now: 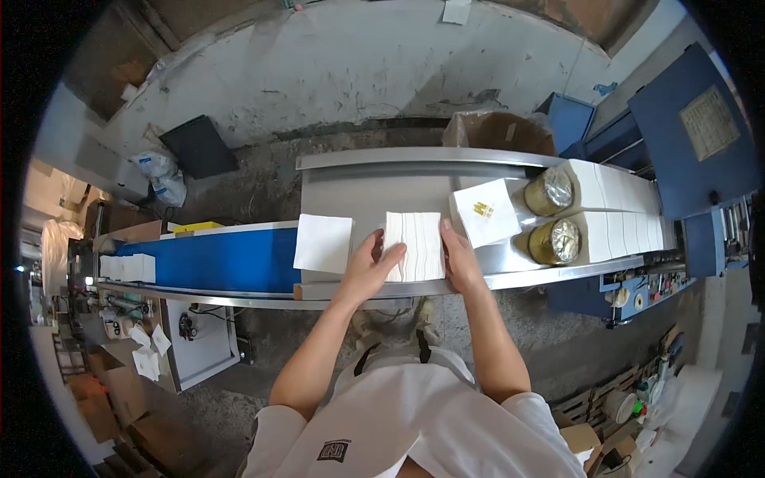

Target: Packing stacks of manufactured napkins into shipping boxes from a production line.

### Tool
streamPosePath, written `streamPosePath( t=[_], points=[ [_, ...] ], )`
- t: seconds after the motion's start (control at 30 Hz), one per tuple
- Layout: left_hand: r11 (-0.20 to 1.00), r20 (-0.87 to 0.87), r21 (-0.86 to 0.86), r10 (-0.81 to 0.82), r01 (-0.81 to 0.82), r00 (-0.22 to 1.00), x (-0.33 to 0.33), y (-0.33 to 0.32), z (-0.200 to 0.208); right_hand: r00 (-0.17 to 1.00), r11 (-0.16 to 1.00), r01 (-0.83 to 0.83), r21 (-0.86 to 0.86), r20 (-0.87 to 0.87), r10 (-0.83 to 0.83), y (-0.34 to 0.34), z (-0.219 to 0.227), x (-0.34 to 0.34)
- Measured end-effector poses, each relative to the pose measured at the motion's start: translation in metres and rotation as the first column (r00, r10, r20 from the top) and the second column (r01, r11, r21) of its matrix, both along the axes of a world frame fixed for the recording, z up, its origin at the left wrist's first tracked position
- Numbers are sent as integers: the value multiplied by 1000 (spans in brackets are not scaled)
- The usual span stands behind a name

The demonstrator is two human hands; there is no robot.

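Note:
Between my two hands is a stack of white paper napkins (pixel 413 248), its layered folded edges facing up, over the metal table (pixel 382 182). My left hand (pixel 371 264) presses on the stack's left side, thumb lying over the layers. Against its right side my right hand (pixel 461 259) is curved, fingers along the edge. Left of my left hand lies a plain white napkin pile (pixel 323 244). Just beyond my right hand sits another napkin pile (pixel 484 212) with a gold printed mark on top.
Two wrapped cylinders (pixel 549 191) (pixel 555 241) stand on the right, against long rows of white napkins (pixel 617 236). A blue conveyor belt (pixel 227 260) runs off to the left, with more napkins (pixel 127 268) at its far end. A cardboard box (pixel 500 134) stands behind the metal rail.

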State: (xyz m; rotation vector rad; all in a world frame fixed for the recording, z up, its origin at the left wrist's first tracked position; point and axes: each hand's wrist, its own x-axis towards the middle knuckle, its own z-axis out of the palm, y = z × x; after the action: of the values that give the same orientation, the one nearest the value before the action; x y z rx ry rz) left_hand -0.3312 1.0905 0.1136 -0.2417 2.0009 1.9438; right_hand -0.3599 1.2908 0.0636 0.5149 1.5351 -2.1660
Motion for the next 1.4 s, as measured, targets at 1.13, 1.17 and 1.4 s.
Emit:
streamPosePath(
  t=[1.13, 1.17, 1.4],
  points=[
    [998, -59, -42, 41, -44, 997, -8, -5, 72, 987, 897, 118, -425, -53, -155, 17, 1, 17],
    [998, -49, -46, 40, -42, 998, -7, -9, 73, 986, 896, 116, -429, -56, -155, 18, 1, 19],
    [990, -93, -138, -25, 11, 995, -6, -16, 102, 987, 813, 79, -576, -69, -145, 9, 4, 21]
  ],
)
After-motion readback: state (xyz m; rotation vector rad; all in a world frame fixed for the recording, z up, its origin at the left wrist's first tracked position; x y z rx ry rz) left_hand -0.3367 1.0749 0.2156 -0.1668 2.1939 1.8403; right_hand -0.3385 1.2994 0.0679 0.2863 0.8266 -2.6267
